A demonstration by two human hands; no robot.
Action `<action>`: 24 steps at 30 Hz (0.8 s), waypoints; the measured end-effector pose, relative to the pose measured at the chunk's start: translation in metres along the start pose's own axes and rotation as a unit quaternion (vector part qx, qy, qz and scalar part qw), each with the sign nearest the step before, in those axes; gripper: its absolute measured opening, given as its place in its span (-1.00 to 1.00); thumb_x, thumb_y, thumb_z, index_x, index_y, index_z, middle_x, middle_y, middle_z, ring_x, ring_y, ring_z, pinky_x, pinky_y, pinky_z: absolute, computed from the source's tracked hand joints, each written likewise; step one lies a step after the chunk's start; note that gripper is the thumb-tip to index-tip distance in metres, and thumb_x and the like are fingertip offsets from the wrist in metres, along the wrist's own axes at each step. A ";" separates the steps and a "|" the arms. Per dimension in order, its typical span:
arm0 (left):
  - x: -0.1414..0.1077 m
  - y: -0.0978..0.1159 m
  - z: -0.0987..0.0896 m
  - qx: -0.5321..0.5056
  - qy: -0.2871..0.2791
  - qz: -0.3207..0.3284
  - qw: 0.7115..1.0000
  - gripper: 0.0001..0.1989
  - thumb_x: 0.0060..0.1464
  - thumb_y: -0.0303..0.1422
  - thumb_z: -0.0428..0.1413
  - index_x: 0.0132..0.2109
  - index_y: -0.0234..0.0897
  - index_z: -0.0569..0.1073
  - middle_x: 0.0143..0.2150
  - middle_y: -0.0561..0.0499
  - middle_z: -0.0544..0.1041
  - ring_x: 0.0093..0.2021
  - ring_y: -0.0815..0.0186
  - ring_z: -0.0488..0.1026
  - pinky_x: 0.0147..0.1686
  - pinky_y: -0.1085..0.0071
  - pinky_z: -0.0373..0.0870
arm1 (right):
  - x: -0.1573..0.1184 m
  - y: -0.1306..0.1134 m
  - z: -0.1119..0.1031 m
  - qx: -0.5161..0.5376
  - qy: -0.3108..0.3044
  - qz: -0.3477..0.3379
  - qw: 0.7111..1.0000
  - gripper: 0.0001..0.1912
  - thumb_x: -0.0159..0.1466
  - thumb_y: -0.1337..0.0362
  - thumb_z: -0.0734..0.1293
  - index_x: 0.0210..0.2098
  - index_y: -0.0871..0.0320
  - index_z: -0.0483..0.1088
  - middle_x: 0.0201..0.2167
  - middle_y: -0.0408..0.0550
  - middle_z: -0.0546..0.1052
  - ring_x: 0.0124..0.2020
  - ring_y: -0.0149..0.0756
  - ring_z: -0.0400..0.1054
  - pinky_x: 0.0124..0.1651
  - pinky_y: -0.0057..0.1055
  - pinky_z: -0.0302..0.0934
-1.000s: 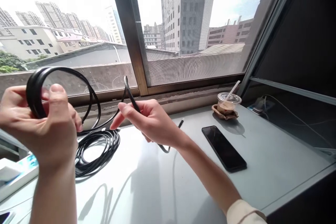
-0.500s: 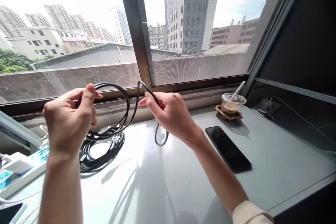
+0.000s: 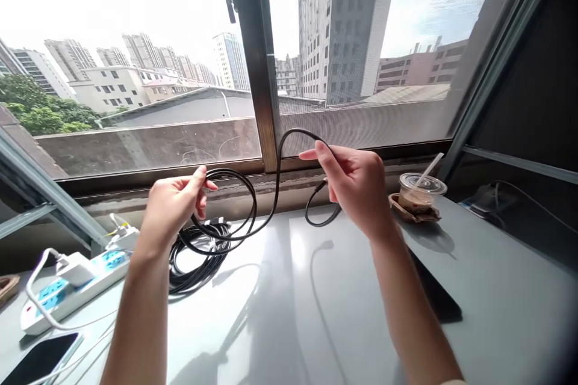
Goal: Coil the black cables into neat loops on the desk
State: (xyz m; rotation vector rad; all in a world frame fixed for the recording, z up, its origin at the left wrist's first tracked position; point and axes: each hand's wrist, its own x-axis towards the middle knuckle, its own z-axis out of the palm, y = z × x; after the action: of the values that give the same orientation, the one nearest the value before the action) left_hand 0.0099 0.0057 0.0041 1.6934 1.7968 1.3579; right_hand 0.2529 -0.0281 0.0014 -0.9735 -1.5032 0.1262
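Observation:
Loops of a black cable (image 3: pixel 253 198) hang in the air from my left hand (image 3: pixel 177 201), whose thumb and fingers pinch them. From those loops one strand rises in an arch to my right hand (image 3: pixel 354 183), which is closed on it. Below my right hand the cable's free end curls up, with a connector at its tip. Behind and beneath the held loops, a coiled bundle of black cable (image 3: pixel 198 280) lies on the grey table (image 3: pixel 280 325); the loops and my left hand hide part of it.
At left stands a white power strip (image 3: pixel 83 289) with plugs and white cords, near a phone (image 3: pixel 43 361). A black phone (image 3: pixel 438 292), partly behind my right forearm, and a lidded drink cup (image 3: pixel 419 192) in a cardboard holder are at right. The window (image 3: pixel 266 72) borders the back.
My right hand has moved right, away from my left hand, drawing the strand into a wider arch. The held loops look smaller. The view has shifted left.

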 end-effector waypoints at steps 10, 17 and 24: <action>0.010 -0.005 -0.002 -0.362 0.137 0.061 0.920 -0.66 0.19 -0.30 -0.03 -0.54 -0.29 0.22 -0.77 0.22 0.11 -0.80 0.51 0.13 -0.76 0.53 -0.04 | 0.011 0.023 -0.025 0.016 0.135 0.001 0.991 -0.65 0.27 0.06 0.24 -0.40 0.16 0.54 -0.87 -0.29 0.17 -0.82 -0.51 0.07 -0.59 -0.48 0.09; -0.011 0.012 0.021 -0.440 0.166 0.191 0.862 -0.75 0.19 -0.24 -0.08 -0.44 -0.20 0.19 -0.79 0.24 0.06 -0.84 0.48 -0.05 -0.84 0.50 -0.16 | 0.011 0.017 -0.006 0.272 0.059 0.051 0.959 -0.83 0.31 0.16 0.19 -0.19 0.11 0.28 -0.60 -0.29 0.30 -0.72 -0.55 0.18 -0.66 -0.57 0.16; -0.039 0.023 0.049 -0.427 0.064 0.274 0.859 -0.73 0.09 -0.17 0.07 -0.44 -0.21 0.24 -0.67 0.21 0.09 -0.80 0.50 0.03 -0.85 0.50 -0.08 | 0.000 0.008 0.019 0.326 -0.115 0.105 0.932 -0.75 0.31 0.14 0.18 -0.04 0.06 0.20 -0.18 -0.06 0.47 -0.22 -0.37 0.44 -0.43 -0.51 0.41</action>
State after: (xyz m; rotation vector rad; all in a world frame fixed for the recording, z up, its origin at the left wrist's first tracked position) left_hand 0.0709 -0.0131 -0.0161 1.6104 0.5132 2.0981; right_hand 0.2402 -0.0137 -0.0075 -0.5806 -1.4146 0.8657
